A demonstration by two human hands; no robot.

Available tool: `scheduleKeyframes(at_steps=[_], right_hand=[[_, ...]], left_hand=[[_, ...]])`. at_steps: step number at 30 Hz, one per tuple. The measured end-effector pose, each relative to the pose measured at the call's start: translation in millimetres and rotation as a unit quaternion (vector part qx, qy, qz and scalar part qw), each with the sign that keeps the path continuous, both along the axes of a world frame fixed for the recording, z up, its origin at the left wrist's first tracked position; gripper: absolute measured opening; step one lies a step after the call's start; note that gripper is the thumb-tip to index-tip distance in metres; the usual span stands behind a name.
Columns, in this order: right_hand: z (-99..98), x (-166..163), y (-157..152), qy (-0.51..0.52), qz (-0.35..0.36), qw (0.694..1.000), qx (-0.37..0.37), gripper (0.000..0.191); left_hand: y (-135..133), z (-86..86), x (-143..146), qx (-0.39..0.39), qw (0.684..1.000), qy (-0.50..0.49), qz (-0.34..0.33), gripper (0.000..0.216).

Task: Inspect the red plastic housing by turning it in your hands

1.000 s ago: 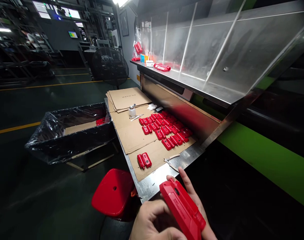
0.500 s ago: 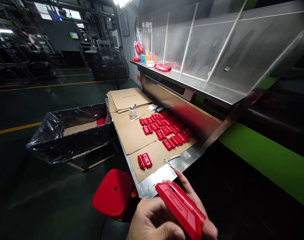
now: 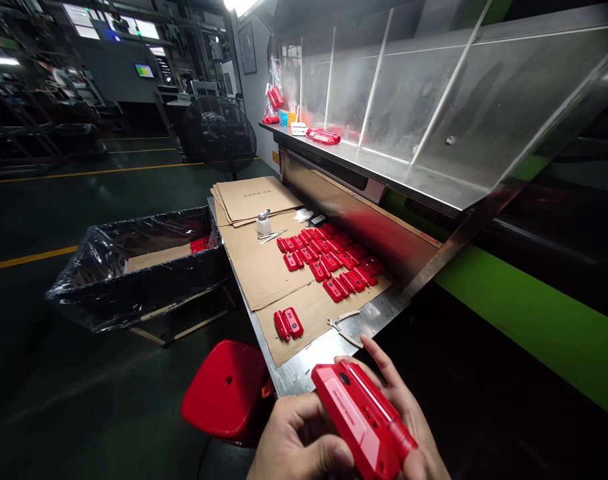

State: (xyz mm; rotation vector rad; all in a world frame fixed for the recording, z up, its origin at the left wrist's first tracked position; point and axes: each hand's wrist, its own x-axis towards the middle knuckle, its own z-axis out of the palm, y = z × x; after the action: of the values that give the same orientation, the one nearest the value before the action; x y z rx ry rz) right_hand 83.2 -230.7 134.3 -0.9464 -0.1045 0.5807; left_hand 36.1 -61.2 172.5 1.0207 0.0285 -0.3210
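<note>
Bin, far left: black plastic-lined box [image 3: 134, 273] on the floor, a cardboard sheet and a few red parts inside.
Stool: red stool [image 3: 227, 389] at the near edge of the counter [image 3: 304, 370].
Left hand: left hand [image 3: 297, 437] low in the near centre, fingers curled onto the left side of the red housing [image 3: 359, 417].
Red housing: long moulded plastic piece, held in the air just near of the counter's near corner, tilted, far end pointing left and away.
Right hand: right hand [image 3: 409, 420] under the housing, fingers together along its right side, one fingertip raised past its far edge; both hands clamped on it.
Counter, centre: cardboard sheets [image 3: 274, 267] with two red parts [image 3: 288, 324] near, rows of red parts [image 3: 334, 257] farther right, small white bottle [image 3: 263, 223] far.
Shelf, right: slanted metal shelf [image 3: 384, 160] above, red pieces at its far end.
</note>
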Motion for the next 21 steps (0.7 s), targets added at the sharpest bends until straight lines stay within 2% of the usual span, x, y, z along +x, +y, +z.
scheduleKeyframes(at_steps=[3,5,7,9,11,13,15,17,18,19,21], right_hand=[[-0.2,-0.2,-7.4,-0.061,-0.01,0.997,-0.04,0.143],[7.2,-3.3,-9.0,-0.06,-0.033,0.995,-0.069,0.142],[15.7,-7.0,-9.1,-0.063,-0.059,0.991,-0.104,0.139],[19.4,-8.8,-9.6,-0.087,-0.066,0.984,-0.14,0.134],[15.1,-7.1,-11.8,-0.137,-0.056,0.972,-0.183,0.129],[3.8,-2.3,-15.5,-0.207,-0.047,0.947,-0.241,0.127],[-10.2,3.7,-19.3,-0.282,-0.04,0.914,-0.288,0.127],[-22.5,8.8,-21.5,-0.341,-0.024,0.885,-0.316,0.125],[-26.9,10.5,-21.3,-0.358,-0.008,0.873,-0.331,0.119],[-29.9,11.5,-20.2,-0.365,0.006,0.863,-0.349,0.109],[-32.7,11.1,-14.3,-0.342,0.025,0.857,-0.385,0.088]], left_hand=[[2.7,-3.3,0.7,-0.03,0.999,0.003,-0.031,0.051],[7.1,-8.4,-0.1,-0.052,0.998,0.0,-0.038,0.049],[14.5,-15.2,-2.8,-0.032,0.999,-0.023,-0.014,0.061],[23.7,-22.4,-6.7,0.056,0.995,-0.072,0.036,0.083],[32.6,-29.7,-9.6,0.187,0.971,-0.128,0.072,0.099],[39.2,-38.0,-9.4,0.315,0.928,-0.188,0.061,0.112],[42.8,-47.1,-5.5,0.407,0.875,-0.261,0.028,0.116],[43.8,-54.0,0.5,0.459,0.829,-0.32,0.004,0.106],[43.6,-55.4,3.5,0.471,0.815,-0.338,-0.004,0.098],[43.1,-55.2,6.1,0.475,0.811,-0.342,-0.009,0.092],[41.2,-51.1,10.0,0.463,0.825,-0.323,-0.011,0.085]])
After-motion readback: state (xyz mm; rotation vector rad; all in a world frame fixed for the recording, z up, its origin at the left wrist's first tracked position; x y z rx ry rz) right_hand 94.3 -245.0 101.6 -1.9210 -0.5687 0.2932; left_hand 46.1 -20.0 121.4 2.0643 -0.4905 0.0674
